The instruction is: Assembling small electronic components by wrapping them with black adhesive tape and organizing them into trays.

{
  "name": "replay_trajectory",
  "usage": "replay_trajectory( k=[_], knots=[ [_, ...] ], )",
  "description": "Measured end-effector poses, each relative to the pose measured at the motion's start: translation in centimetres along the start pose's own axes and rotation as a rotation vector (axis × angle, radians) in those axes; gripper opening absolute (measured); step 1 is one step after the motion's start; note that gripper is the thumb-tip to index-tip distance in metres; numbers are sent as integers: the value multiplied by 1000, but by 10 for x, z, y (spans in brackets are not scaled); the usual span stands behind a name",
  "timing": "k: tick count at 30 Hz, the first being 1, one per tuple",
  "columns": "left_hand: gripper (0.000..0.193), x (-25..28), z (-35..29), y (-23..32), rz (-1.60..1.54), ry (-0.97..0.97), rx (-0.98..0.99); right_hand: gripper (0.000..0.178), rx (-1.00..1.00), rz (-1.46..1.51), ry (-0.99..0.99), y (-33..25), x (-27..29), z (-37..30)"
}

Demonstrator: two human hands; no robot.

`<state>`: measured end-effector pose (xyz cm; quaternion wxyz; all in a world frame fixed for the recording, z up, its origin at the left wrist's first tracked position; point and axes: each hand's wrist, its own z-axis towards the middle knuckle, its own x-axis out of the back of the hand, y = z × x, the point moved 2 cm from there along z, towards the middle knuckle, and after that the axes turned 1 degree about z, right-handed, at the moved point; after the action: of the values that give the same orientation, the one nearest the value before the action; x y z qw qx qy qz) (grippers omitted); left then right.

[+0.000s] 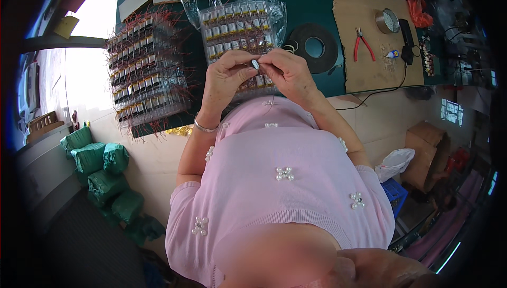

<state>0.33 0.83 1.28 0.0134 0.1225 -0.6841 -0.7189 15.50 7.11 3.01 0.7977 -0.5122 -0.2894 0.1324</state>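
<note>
Close together above the near edge of a clear tray, my two hands meet at a small silvery battery cell [255, 64]. My left hand [226, 78] is closed, its thumb and forefinger pinching the cell from the left. The fingers of my right hand [291, 75] are also closed against it from the right; whether they grip its body or its end I cannot tell. Under my hands, the clear tray [240, 7] carries rows of similar silvery cells with yellow ends and thin dark red wires. Part of its near rows is hidden by my hands.
At left stands another tray [150, 71] of wired cells, red wires sticking out. A dark tape roll [328, 50] lies right of my hands. Farther right, cardboard [359, 2] bears red pliers [363, 45], a round tin [387, 21], a small bottle [392, 54] and a corded black tool [406, 42].
</note>
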Motion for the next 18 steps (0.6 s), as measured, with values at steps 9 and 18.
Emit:
replay_trajectory(
  k=[9, 18],
  knots=[
    [18, 18, 2, -5, -192, -138, 339, 9, -171, 74, -196, 2, 8, 5],
    [18, 16, -3, -13, -323, -83, 403, 15, -383, 456, -418, 17, 13, 5]
  ],
)
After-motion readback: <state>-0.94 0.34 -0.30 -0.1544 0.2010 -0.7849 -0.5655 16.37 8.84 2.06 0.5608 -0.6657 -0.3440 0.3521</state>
